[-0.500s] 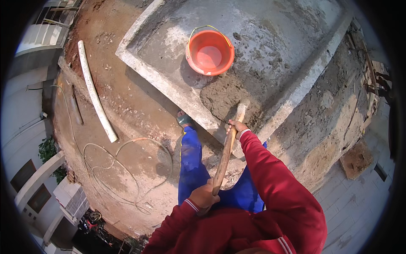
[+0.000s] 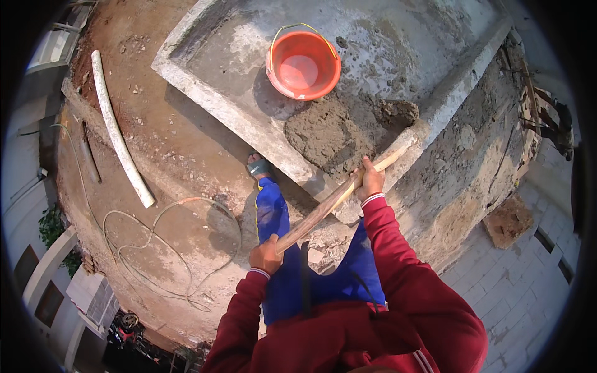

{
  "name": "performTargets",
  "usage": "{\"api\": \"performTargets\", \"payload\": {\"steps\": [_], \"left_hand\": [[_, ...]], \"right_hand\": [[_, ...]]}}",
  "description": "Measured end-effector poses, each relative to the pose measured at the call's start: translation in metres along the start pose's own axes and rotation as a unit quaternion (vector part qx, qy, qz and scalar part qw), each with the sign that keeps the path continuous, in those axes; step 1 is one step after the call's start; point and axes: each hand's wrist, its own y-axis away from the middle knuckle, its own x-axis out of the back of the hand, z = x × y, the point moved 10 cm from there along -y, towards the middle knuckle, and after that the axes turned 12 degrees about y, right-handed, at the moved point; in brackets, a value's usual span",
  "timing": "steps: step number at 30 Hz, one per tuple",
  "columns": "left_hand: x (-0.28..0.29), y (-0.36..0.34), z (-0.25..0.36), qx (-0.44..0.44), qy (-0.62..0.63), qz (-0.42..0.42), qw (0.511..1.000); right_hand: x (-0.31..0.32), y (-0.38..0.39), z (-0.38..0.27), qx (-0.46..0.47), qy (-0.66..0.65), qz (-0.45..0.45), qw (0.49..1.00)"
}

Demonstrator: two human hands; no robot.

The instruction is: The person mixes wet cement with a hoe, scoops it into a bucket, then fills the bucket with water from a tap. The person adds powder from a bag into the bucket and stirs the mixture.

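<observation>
Sleeves of dark red (image 2: 401, 245) come up from the bottom of the frame over blue trousers (image 2: 273, 208), with a wooden handle (image 2: 314, 217) slanting across in front. Nearest me, just left of centre low down, the left hand (image 2: 266, 255) has its fingers curled shut around the butt end. Farther up, right of centre, the right hand (image 2: 372, 179) grips the same shaft, fingers wrapped close with no gap that I can see. They are set well apart, I'd say for leverage: one to steer the butt, one to carry the weight near the head.

The handle runs up rightward to the corner wall of a low concrete basin (image 2: 230, 124), its far end beside a clump of wet mortar (image 2: 398, 114). The tool's head is too muddied or hidden to make out. Left of that lies a flatter mortar heap (image 2: 326, 132), probably kept in the corner so the walls hold it together.

Just beyond the heap, upper centre, an orange bucket (image 2: 303, 84) stands upright, likely left there to be handy. Off to the left, a hose (image 2: 193, 199) lies in loose loops, and farther up, a white pipe (image 2: 118, 133) lies on the dirt, both clear of the feet.
</observation>
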Motion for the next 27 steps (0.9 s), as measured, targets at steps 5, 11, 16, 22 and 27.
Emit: {"api": "performTargets", "payload": {"steps": [5, 11, 16, 22, 27], "left_hand": [[-0.079, -0.026, 0.135, 0.001, 0.111, -0.131, 0.985], [-0.026, 0.105, 0.071, 0.141, -0.018, -0.166, 0.976], [-0.054, 0.129, 0.063, 0.11, 0.005, -0.163, 0.981], [-0.139, -0.08, 0.172, -0.019, 0.124, -0.12, 0.985], [-0.158, -0.066, 0.217, 0.05, 0.184, -0.178, 0.965]], "right_hand": [[0.043, -0.152, -0.022, 0.051, 0.228, 0.073, 0.97], [0.062, -0.029, 0.203, -0.207, 0.127, 0.022, 0.97], [0.073, 0.013, 0.098, -0.116, 0.129, 0.029, 0.984], [0.079, -0.201, -0.079, 0.073, 0.221, 0.074, 0.97], [0.115, -0.276, -0.014, -0.061, 0.326, 0.072, 0.941]]}}
